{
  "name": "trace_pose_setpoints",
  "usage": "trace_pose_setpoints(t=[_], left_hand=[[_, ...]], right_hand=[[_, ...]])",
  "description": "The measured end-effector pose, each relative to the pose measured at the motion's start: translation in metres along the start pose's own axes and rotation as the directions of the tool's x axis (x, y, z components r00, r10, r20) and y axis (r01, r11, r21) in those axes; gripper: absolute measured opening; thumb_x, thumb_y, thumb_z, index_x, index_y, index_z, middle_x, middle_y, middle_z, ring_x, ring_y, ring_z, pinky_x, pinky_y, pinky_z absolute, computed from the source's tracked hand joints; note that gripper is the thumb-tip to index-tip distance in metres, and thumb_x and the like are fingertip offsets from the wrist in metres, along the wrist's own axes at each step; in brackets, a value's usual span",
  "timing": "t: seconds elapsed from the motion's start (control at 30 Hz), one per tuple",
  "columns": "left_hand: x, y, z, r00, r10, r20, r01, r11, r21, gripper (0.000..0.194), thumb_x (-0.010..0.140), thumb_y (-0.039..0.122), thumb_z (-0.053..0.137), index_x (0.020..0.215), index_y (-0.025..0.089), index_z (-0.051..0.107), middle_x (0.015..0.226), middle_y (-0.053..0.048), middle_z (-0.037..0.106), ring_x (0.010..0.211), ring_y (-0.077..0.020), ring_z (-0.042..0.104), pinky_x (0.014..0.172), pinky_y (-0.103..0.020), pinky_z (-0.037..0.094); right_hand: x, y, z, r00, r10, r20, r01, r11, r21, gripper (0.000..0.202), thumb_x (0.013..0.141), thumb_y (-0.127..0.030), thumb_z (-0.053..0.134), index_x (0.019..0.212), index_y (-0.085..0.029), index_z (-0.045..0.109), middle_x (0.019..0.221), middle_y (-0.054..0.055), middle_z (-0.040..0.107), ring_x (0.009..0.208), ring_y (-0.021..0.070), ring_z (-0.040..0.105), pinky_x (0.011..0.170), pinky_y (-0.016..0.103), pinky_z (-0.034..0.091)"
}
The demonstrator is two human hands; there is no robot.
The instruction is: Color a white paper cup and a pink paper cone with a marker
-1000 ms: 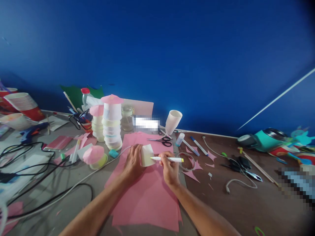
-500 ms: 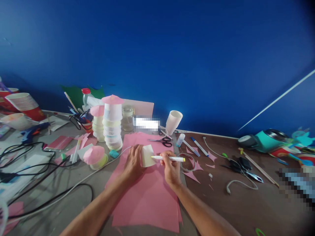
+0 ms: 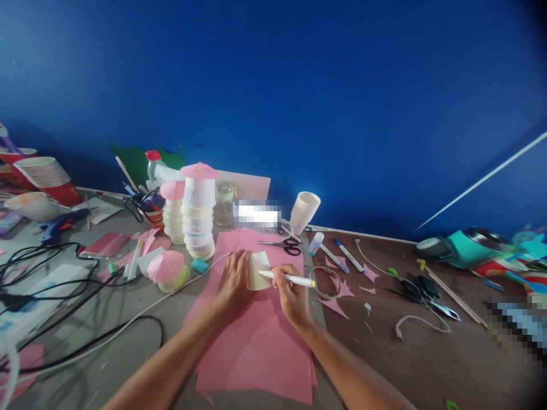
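My left hand (image 3: 235, 279) has its fingers curled against the left side of a pale paper cup (image 3: 257, 272), which appears to lie on its side. Pinched in my right hand (image 3: 290, 290) is a white marker (image 3: 294, 279) with a yellow end. Its yellow tip points left and meets or nearly meets the cup's surface. Both hands rest over pink paper sheets (image 3: 256, 359). Just beyond the cup, black-handled scissors (image 3: 290, 246) lie on the pink paper.
Left stand stacked-cup towers (image 3: 199, 222) with pink cone tops and a short pink-topped cup (image 3: 166, 272). Black cables (image 3: 47, 290) cross the left side. To the right are a glue stick (image 3: 315, 244), markers (image 3: 348, 256), pink scraps (image 3: 335, 307) and a white cup (image 3: 305, 210).
The marker tip has shifted slightly left on the cup, my right hand moving with it. My left hand keeps its hold. The whole view has shifted a little.
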State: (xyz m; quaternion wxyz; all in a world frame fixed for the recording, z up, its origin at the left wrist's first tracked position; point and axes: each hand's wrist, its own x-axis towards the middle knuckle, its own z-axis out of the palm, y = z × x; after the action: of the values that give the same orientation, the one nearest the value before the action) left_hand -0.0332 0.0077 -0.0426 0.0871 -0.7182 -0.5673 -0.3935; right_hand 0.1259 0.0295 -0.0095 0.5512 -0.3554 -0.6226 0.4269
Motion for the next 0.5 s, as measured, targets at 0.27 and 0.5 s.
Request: trace_pose_setpoints(t=[0.27, 0.5], left_hand=[[0.0009, -0.0016, -0.0012, 1.0, 0.011, 0.014, -0.011, 1.0, 0.003, 0.071, 0.08, 0.029, 0.068, 0.139, 0.013, 0.031, 0.124, -0.02, 0.052, 0.119, -0.0358, 0.051, 0.1, -0.052, 0.047], [0.0031, -0.0009, -0.0021, 1.0, -0.016, 0.027, 0.016, 1.0, -0.02, 0.075, 0.079, 0.045, 0.071, 0.137, 0.016, 0.033, 0.125, -0.019, 0.054, 0.115, -0.0354, 0.054, 0.096, -0.051, 0.049]], right_hand=[[0.0012, 0.0014, -0.0005, 0.999, 0.01, -0.036, -0.011, 0.999, -0.036, 0.03, 0.091, -0.044, 0.053, 0.071, -0.021, 0.057, 0.061, -0.003, 0.051, 0.056, 0.012, 0.047, 0.053, 0.024, 0.04], [0.0049, -0.001, -0.0031, 0.99, 0.089, -0.106, -0.087, 0.996, 0.025, 0.034, 0.088, -0.048, 0.058, 0.067, -0.021, 0.056, 0.058, -0.003, 0.05, 0.055, 0.0121, 0.049, 0.055, 0.025, 0.042]])
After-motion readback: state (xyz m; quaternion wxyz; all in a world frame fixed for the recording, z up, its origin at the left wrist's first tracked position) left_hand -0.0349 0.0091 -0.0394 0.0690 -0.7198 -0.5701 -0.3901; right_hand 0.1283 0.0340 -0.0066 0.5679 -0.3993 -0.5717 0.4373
